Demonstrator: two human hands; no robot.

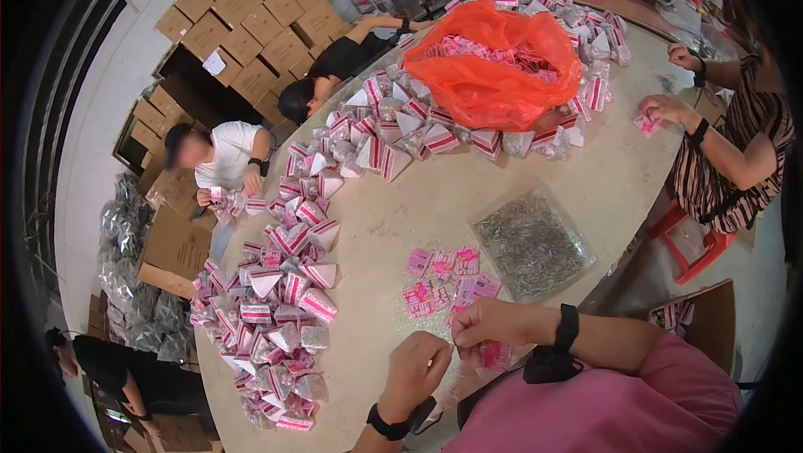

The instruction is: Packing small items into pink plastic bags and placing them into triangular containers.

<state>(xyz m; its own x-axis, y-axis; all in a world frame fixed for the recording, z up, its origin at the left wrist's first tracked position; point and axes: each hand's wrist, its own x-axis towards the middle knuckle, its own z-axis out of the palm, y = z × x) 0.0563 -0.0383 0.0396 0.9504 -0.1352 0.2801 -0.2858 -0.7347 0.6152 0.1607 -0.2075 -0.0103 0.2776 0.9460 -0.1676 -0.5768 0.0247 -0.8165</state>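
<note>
My left hand (414,372) is closed in a pinch at the table's near edge; anything between its fingertips is too small to make out. Just beside it, nearly touching, is my right hand (495,322) with its fingers curled. A pink printed card (496,356) shows under those fingers and appears gripped by them. Several more pink cards (427,298) lie flat on the table ahead of my hands, with tiny shiny bits scattered around them. Beyond my right hand sits a shallow clear tray (535,244) filled with small thin metal pieces.
Bagged packs with pink-and-white header cards (284,311) pile along the table's (393,210) left and far sides. An open red plastic bag (493,60) of pink items rests among them. Co-workers sit at the left and right. A red stool (690,244) and cardboard boxes stand around.
</note>
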